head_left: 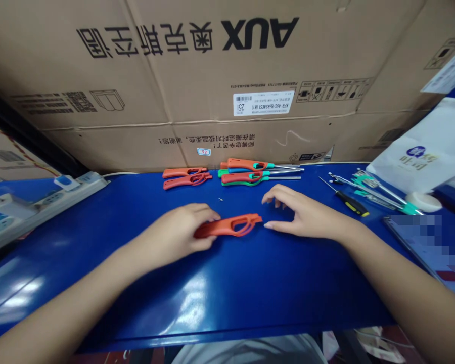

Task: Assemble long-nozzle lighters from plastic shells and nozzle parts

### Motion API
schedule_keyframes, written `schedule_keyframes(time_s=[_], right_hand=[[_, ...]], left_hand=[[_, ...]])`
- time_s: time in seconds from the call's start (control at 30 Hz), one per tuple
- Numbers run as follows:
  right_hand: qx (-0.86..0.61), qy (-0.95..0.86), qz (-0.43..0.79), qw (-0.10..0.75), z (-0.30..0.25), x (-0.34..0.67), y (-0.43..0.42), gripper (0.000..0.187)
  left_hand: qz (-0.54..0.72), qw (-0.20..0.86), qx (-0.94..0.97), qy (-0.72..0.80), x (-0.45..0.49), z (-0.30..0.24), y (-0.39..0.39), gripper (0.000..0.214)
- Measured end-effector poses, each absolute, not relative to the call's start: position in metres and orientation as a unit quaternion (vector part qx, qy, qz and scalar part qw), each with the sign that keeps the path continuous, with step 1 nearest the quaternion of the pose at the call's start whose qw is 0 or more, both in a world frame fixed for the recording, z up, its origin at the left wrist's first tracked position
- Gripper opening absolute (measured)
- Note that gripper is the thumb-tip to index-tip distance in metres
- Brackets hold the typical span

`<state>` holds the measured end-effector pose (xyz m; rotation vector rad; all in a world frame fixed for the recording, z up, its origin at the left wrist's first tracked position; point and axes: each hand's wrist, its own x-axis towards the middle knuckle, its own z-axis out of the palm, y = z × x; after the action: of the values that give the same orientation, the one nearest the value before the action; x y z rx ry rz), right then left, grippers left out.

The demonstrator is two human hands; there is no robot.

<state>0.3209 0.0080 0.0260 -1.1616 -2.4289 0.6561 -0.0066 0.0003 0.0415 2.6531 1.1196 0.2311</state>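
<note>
My left hand (191,227) grips the rear end of an orange-red lighter casing (227,226), a long utility-lighter body with an open trigger loop and no metal tube on it. The casing points right, over the middle of the blue table. Just past its front tip, my right hand (290,210) holds nothing, thumb and fingers apart. Behind my left hand lie two similar red-orange casings (185,179). To their right is a small pile of assembled stick lighters (246,173) in orange, red, green and blue, with metal tubes pointing right.
A black-and-yellow screwdriver (351,203) lies right of my right hand, near several metal lighter tubes (379,192) with green parts. A white bag (426,146) and a white tape roll (424,201) are beyond. Power strips (41,210) line the left; a large cardboard box (197,101) stands behind.
</note>
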Motion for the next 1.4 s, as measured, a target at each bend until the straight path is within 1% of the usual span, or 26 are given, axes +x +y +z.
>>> schedule_keyframes(time_s=[0.07, 0.17, 0.27, 0.37, 0.47, 0.6, 0.9, 1.07, 1.2, 1.3, 1.4], right_hand=[[-0.391, -0.872, 0.239, 0.169, 0.033, 0.313, 0.0, 0.04], [-0.373, -0.89, 0.238, 0.108, 0.036, 0.304, -0.009, 0.042], [-0.364, -0.898, 0.237, 0.065, 0.032, 0.299, -0.012, 0.037], [-0.365, -0.898, 0.239, 0.053, 0.029, 0.298, -0.011, 0.036], [-0.365, -0.902, 0.226, 0.045, 0.029, 0.299, -0.009, 0.033], [-0.372, -0.904, 0.208, 0.038, 0.03, 0.298, -0.008, 0.031], [-0.371, -0.907, 0.193, 0.048, 0.027, 0.299, -0.008, 0.032], [-0.365, -0.913, 0.177, 0.05, 0.027, 0.299, -0.007, 0.034], [-0.362, -0.914, 0.175, 0.055, 0.027, 0.3, -0.006, 0.038], [-0.363, -0.914, 0.171, 0.057, 0.028, 0.302, -0.006, 0.036], [-0.365, -0.91, 0.183, 0.071, 0.028, 0.304, -0.004, 0.031]], left_hand=[[0.09, 0.114, 0.925, 0.351, 0.017, 0.025, -0.012, 0.031], [0.124, 0.108, 0.936, 0.313, 0.037, 0.002, -0.021, 0.035], [0.176, 0.134, 0.923, 0.314, 0.039, -0.011, -0.02, 0.034], [0.207, 0.174, 0.91, 0.316, 0.032, -0.013, -0.017, 0.041], [0.216, 0.198, 0.906, 0.305, 0.027, -0.012, -0.016, 0.045], [0.227, 0.2, 0.905, 0.3, 0.026, -0.011, -0.014, 0.045], [0.252, 0.2, 0.898, 0.301, 0.024, -0.016, -0.008, 0.04], [0.259, 0.21, 0.889, 0.313, 0.024, -0.018, -0.006, 0.043], [0.268, 0.216, 0.883, 0.318, 0.025, -0.019, -0.005, 0.042], [0.269, 0.215, 0.881, 0.324, 0.025, -0.019, -0.005, 0.041], [0.275, 0.213, 0.878, 0.33, 0.025, -0.021, -0.005, 0.045]])
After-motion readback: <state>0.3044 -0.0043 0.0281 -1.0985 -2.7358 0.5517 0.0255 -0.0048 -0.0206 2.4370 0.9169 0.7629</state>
